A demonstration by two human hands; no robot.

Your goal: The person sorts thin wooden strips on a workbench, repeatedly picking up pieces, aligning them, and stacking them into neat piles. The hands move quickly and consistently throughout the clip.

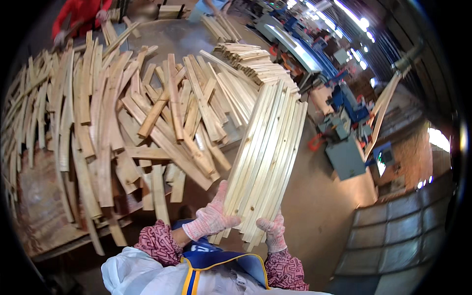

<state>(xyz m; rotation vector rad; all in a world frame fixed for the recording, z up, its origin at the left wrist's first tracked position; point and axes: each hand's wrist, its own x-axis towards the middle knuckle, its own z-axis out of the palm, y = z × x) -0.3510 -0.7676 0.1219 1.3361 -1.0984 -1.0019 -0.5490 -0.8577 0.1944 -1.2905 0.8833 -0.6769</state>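
A bundle of long, pale wooden strips [265,157] lies side by side between my two gloved hands. My left hand [214,214], in a pinkish knitted glove, grips the bundle's near left edge with the thumb over the top. On the opposite edge my right hand [273,230] holds the near right corner, its thumb also on top. The fingers underneath are hidden by the wood. The bundle tilts away from me, its far end by a neat stack of strips [255,61].
A big jumble of loose wooden strips [105,113] covers the table [42,196] on my left. Beyond it, a person in red [78,19] and another in light blue [209,7] stand at the far side. Blue-grey machines [346,152] stand to the right, near a gridded panel [391,236].
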